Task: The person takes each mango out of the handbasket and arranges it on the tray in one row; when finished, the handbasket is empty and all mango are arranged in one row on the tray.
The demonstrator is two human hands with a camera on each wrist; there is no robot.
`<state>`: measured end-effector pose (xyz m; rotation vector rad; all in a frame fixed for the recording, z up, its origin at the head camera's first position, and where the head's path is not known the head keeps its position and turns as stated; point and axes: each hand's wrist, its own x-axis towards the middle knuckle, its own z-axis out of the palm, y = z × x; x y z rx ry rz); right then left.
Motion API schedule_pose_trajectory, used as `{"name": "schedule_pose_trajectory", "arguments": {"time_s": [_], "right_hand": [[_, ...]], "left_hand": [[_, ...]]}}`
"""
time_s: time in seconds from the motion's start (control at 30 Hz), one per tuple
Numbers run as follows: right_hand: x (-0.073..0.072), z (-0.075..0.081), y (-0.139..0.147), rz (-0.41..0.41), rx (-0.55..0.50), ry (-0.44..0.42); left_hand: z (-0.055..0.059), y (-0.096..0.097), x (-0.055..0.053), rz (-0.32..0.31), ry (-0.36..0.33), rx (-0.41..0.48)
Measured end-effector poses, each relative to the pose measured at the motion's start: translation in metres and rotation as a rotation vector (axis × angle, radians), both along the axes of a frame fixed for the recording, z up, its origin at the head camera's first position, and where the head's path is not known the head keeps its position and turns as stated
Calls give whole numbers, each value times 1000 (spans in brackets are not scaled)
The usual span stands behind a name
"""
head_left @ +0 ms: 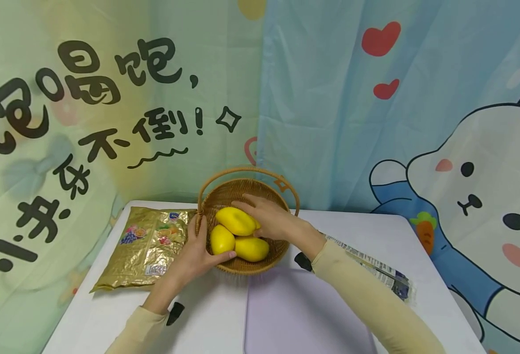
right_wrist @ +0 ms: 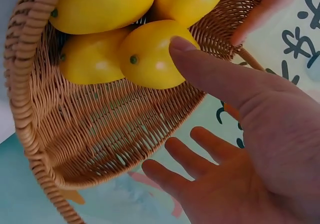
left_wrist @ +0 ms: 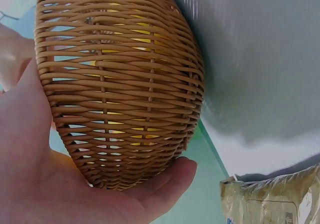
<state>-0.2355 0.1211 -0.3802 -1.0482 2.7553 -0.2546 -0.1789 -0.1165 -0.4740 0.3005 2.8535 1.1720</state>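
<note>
A brown wicker basket (head_left: 235, 268) with an arched handle stands near the back of the table, several yellow mangoes (head_left: 252, 249) lying in it. My left hand (head_left: 196, 255) grips the basket's left side, its thumb across the front rim beside the fruit. In the left wrist view the fingers curve round the woven wall (left_wrist: 125, 104). Over the basket's inside reaches my right hand (head_left: 270, 216). Its thumb tip lies on one mango (right_wrist: 150, 54) in the right wrist view, while the other fingers are extended and spread apart from the fruit.
Left of the basket lies a gold foil bag (head_left: 146, 246) with fruit pictures. A lilac mat (head_left: 304, 314) covers the front middle of the white table (head_left: 215, 314). A printed packet (head_left: 375, 265) lies partly behind the right forearm. Printed curtains (head_left: 321, 108) hang close behind the table.
</note>
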Motion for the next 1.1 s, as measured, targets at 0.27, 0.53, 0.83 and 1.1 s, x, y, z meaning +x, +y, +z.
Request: {"name": "schedule_pose_trajectory", "arguments": {"time_s": [0.27, 0.53, 0.83, 1.1], "right_hand": [[-7, -7, -12, -5, 71, -92], [-11, -17, -22, 30, 151, -130], [-11, -22, -29, 38, 171, -128], [-13, -22, -33, 3, 166, -131]], "left_hand": [[1, 2, 3, 13, 22, 8], [-3, 3, 5, 23, 42, 9], [-4, 3, 6, 30, 40, 5], [-5, 3, 6, 28, 49, 3]]}}
